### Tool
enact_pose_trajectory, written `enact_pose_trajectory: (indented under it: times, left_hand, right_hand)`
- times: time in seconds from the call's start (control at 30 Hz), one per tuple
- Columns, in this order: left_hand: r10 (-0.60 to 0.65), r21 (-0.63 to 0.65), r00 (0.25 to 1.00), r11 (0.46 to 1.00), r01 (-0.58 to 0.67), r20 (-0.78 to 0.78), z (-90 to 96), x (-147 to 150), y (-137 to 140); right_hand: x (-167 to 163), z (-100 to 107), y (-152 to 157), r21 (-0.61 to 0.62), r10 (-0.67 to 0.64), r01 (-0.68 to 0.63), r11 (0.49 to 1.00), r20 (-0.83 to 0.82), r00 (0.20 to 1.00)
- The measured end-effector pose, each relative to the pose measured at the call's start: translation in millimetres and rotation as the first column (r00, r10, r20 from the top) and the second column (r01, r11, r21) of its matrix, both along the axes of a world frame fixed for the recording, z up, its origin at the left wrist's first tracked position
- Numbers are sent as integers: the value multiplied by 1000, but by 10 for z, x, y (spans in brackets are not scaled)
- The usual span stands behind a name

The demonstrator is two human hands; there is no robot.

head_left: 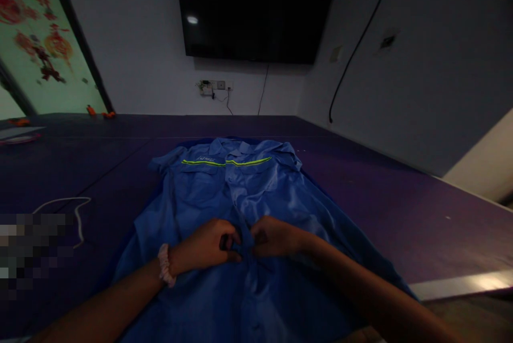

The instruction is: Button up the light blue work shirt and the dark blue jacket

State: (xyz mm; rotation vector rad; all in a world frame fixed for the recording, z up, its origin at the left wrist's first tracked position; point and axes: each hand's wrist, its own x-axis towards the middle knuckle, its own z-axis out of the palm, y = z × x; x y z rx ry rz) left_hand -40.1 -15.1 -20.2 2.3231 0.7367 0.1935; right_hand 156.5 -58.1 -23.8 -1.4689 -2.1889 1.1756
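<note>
On the purple surface [385, 209] before a black screen [260, 9], a blue shirt [272, 204].

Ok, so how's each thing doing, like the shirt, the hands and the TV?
Blue shirt: spread out front up, rumpled; buttoning unclear
Left hand: fingers curled, at the shirt's front strip
Right hand: fingers bent, at that strip too
TV: screen dark
Scrunchie: around the left wrist
White cord: lying loosely curved
</note>
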Motion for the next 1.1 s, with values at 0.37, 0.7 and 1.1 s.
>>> enact_pose_trajectory:
  times: [0.37, 0.7, 1.1]
  left_hand:
    - [16, -118, 998, 993, -9, 56, -3, 15, -42]
    - [180, -335, 966, 936, -111, 184, -61, 11, -9]
    - [305, -297, 905, 930, -216, 295, -20, 20, 20]
  right_hand:
    - [19, -123, 23, -107, -171, 143, 984, -334, 927]
    - [-42, -79, 1, -192, -258, 191, 962, -428, 866]
    - [-54, -166, 45, -92, -240, 224, 970, -493, 836]
